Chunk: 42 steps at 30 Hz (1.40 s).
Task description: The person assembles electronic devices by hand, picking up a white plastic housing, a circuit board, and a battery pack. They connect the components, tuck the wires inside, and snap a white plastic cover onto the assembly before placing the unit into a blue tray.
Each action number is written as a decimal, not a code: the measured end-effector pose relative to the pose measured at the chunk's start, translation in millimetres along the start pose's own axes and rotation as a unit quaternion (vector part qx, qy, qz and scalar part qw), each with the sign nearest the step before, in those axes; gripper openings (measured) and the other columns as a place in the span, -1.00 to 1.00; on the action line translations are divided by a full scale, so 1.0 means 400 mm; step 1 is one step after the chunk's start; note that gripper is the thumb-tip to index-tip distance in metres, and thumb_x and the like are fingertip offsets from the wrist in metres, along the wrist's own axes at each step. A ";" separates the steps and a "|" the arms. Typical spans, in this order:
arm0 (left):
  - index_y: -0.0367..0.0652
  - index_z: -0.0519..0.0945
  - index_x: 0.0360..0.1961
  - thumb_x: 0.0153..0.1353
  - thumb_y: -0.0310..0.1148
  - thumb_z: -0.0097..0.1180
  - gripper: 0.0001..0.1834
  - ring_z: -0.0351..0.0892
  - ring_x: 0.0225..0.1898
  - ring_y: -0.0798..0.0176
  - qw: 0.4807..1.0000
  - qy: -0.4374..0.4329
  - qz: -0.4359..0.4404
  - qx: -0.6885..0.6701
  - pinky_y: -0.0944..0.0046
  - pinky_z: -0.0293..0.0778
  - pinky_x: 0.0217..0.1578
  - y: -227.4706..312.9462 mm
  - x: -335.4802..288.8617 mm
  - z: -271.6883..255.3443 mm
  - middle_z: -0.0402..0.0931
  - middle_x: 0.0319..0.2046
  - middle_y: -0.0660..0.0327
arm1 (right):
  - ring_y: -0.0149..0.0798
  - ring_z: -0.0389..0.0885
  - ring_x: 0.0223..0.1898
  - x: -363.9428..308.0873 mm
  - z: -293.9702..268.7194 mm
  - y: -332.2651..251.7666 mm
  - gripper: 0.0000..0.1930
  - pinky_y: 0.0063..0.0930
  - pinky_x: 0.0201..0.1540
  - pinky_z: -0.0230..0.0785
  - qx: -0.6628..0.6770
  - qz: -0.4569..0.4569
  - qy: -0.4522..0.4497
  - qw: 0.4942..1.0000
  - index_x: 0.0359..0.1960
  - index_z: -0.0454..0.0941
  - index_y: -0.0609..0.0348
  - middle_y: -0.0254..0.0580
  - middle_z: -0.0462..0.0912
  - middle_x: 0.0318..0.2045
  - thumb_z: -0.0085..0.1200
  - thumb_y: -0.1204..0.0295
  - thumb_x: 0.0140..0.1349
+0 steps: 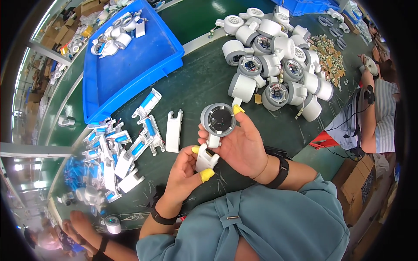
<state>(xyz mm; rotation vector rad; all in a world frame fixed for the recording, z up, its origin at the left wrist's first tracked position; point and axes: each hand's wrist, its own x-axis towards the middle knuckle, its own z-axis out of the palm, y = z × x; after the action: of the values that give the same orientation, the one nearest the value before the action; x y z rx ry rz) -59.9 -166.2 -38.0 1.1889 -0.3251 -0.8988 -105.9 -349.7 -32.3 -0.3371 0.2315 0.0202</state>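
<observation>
My right hand is closed round a handheld fan head. It has a grey ring, a black round face with small red lights, and a short white neck pointing down at my left hand. My left hand grips a white plastic handle shell between thumb and fingers. The shell's upper end meets or nearly meets the neck; I cannot tell if they are joined. Yellow covers sit on several of my fingertips. Another long white handle shell lies on the green table just beyond my left hand.
Several white fan heads are heaped at the far right, beside a pile of small circuit boards. Handle parts with blue batteries lie at the left. A blue tray holds more fan parts. Other people's arms reach in at both sides.
</observation>
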 end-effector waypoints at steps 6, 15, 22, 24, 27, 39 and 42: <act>-0.27 0.36 0.03 0.11 -0.43 0.23 -0.53 0.57 -0.16 0.19 1.000 0.018 -0.009 -0.006 0.22 0.51 -0.12 -0.017 0.002 -0.006 0.51 -0.12 0.10 | -0.16 0.53 -0.02 0.001 0.004 0.011 -0.40 -0.23 0.15 0.29 -0.005 0.012 0.009 1.000 0.14 0.34 0.22 -0.08 0.53 0.00 -0.37 -0.06 0.38; -0.29 0.43 -0.10 0.09 -0.32 0.13 -0.62 0.55 -0.31 0.25 0.998 0.054 -0.030 -0.031 0.30 0.49 -0.28 -0.006 -0.002 -0.005 0.55 -0.27 0.10 | -0.14 0.48 0.10 -0.008 0.017 0.024 -0.43 -0.22 0.21 0.26 -0.044 -0.008 -0.012 0.999 0.19 0.28 0.22 -0.11 0.49 0.07 -0.34 0.01 0.39; -0.28 0.43 -0.16 0.06 -0.34 0.11 -0.66 0.54 -0.38 0.27 0.997 0.076 -0.016 -0.015 0.33 0.47 -0.33 -0.012 -0.006 -0.005 0.55 -0.34 0.10 | -0.10 0.43 0.17 -0.007 0.003 0.027 -0.47 -0.19 0.27 0.19 -0.044 -0.013 -0.048 0.998 0.23 0.24 0.21 -0.13 0.44 0.12 -0.30 0.08 0.40; -0.28 0.43 -0.15 0.06 -0.32 0.11 -0.65 0.53 -0.38 0.28 0.997 0.080 -0.013 -0.007 0.34 0.46 -0.33 -0.011 -0.005 -0.003 0.55 -0.34 0.11 | -0.11 0.43 0.17 -0.006 0.004 0.025 -0.47 -0.19 0.27 0.19 -0.047 -0.015 -0.050 0.998 0.24 0.23 0.22 -0.14 0.44 0.12 -0.29 0.08 0.40; -0.28 0.43 -0.14 0.06 -0.31 0.11 -0.64 0.53 -0.39 0.29 0.997 0.078 -0.015 0.002 0.35 0.45 -0.33 -0.009 -0.004 -0.002 0.55 -0.34 0.11 | -0.11 0.43 0.17 -0.005 0.006 0.024 -0.47 -0.19 0.27 0.19 -0.047 -0.010 -0.047 0.998 0.24 0.23 0.21 -0.14 0.44 0.12 -0.29 0.09 0.41; -0.29 0.42 -0.10 0.10 -0.44 0.06 -0.68 0.52 -0.26 0.37 0.998 0.057 -0.015 -0.026 0.42 0.43 -0.22 -0.009 -0.010 -0.011 0.54 -0.26 0.19 | -0.12 0.44 0.15 -0.004 0.003 0.029 -0.48 -0.19 0.25 0.21 -0.044 -0.017 -0.044 0.998 0.23 0.22 0.21 -0.15 0.44 0.11 -0.28 0.10 0.41; -0.29 0.42 -0.09 0.10 -0.43 0.06 -0.68 0.52 -0.26 0.37 0.998 0.054 -0.016 -0.029 0.41 0.43 -0.22 -0.011 -0.010 -0.013 0.54 -0.26 0.19 | -0.12 0.44 0.15 -0.004 0.003 0.030 -0.49 -0.19 0.25 0.21 -0.045 -0.020 -0.041 0.998 0.23 0.22 0.20 -0.15 0.44 0.11 -0.28 0.10 0.41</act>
<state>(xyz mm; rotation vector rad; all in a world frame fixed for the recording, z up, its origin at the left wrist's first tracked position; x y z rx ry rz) -60.8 -160.1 -42.8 1.1872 -0.1916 -0.8629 -107.8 -337.9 -34.7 -0.4296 0.1437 0.0056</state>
